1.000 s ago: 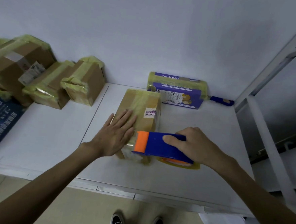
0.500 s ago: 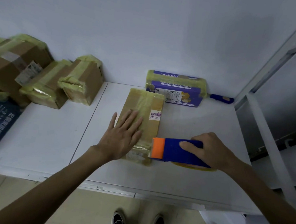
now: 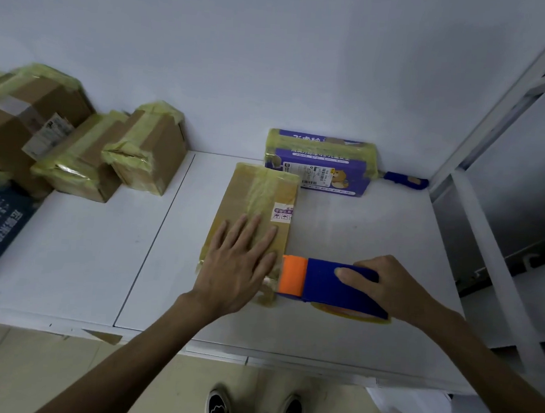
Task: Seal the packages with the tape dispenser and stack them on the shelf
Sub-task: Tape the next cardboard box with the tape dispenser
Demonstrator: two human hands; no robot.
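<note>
A flat brown cardboard package (image 3: 258, 202) banded with yellowish tape lies in the middle of the white surface (image 3: 359, 238). The left hand (image 3: 238, 268) rests flat on its near end, fingers straight and spread. The right hand (image 3: 388, 285) has its fingers curled round a blue tape dispenser with an orange front (image 3: 320, 280), whose orange end touches the package's near right corner. A purple printed package (image 3: 319, 164), also taped, sits behind by the wall. Several taped brown boxes (image 3: 149, 152) are heaped at the far left. A white metal shelf frame (image 3: 488, 253) stands at the right.
</note>
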